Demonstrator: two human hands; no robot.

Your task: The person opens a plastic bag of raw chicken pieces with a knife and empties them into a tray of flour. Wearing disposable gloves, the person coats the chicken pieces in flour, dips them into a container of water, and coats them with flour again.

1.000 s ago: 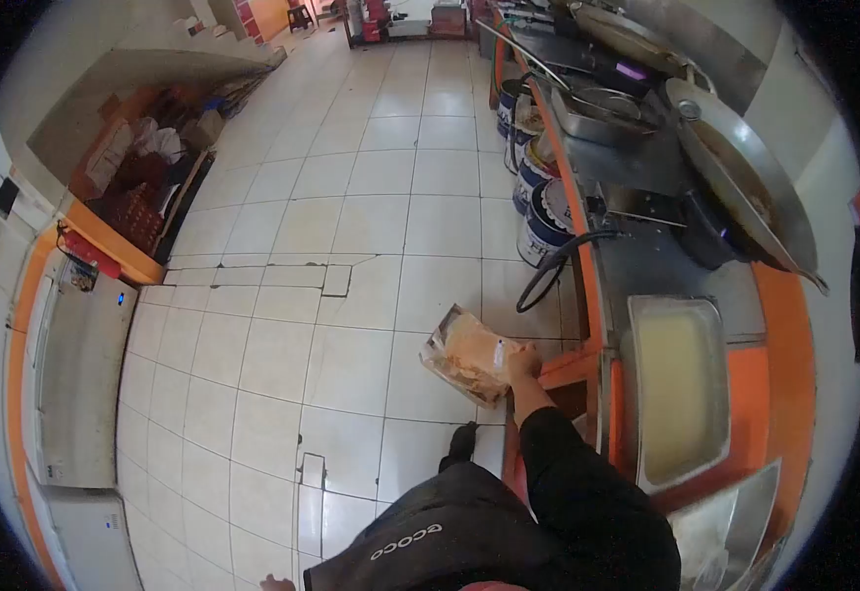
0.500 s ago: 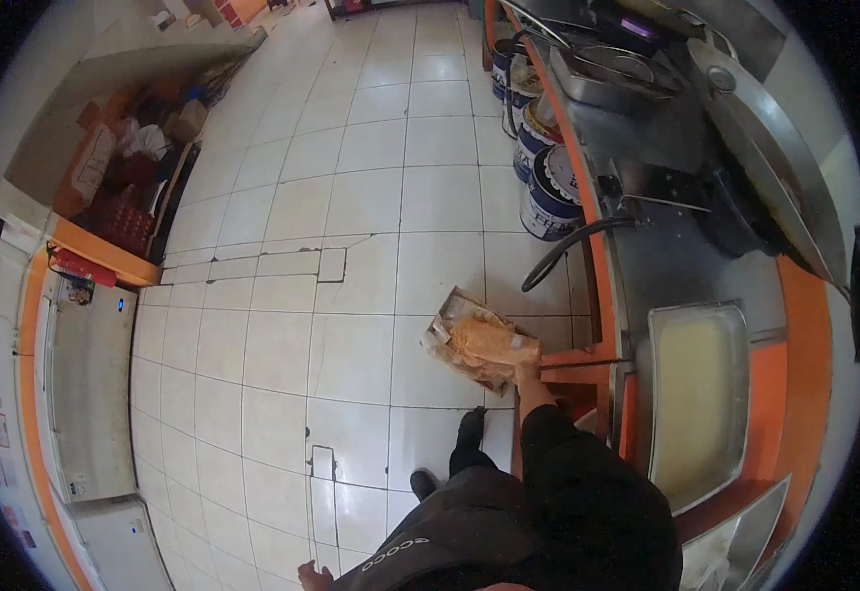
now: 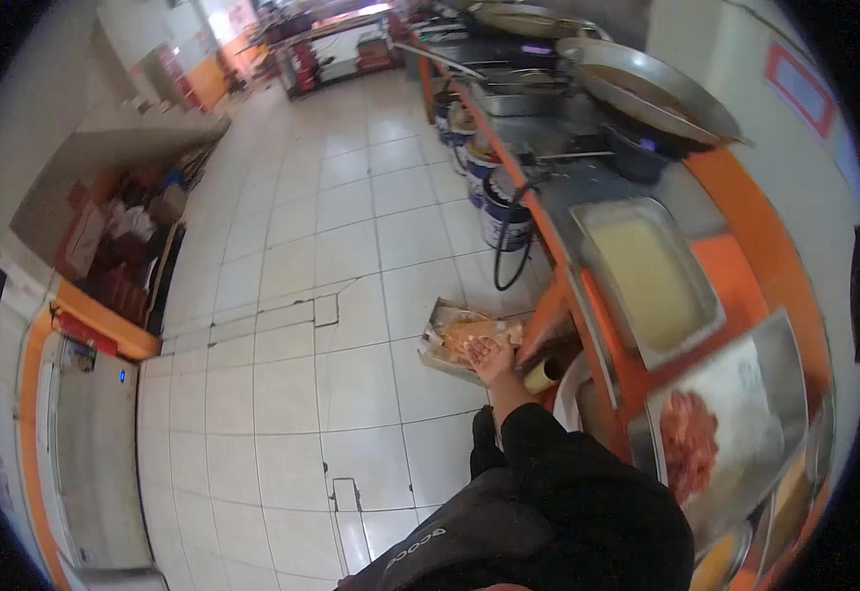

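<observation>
My right hand (image 3: 492, 361) is stretched out low over the floor with its fingers apart and holds nothing that I can see. Just beyond it sits a shallow cardboard box (image 3: 439, 360) containing a plastic bag of orange-tan stuff (image 3: 462, 330); the hand covers part of both. Whether the hand touches the bag I cannot tell. My left hand is out of view.
On the counter at right are a metal tray of pale yellow liquid (image 3: 646, 276), raw meat (image 3: 689, 443) beside white powder (image 3: 740, 394), and a large wok (image 3: 651, 94). Paint-type buckets (image 3: 505, 222) stand beneath. A white chest (image 3: 100, 463) is at left.
My right hand has come off the bag and opened. The view has tilted up, bringing the meat tray and far counter in. My left hand has left the view.
</observation>
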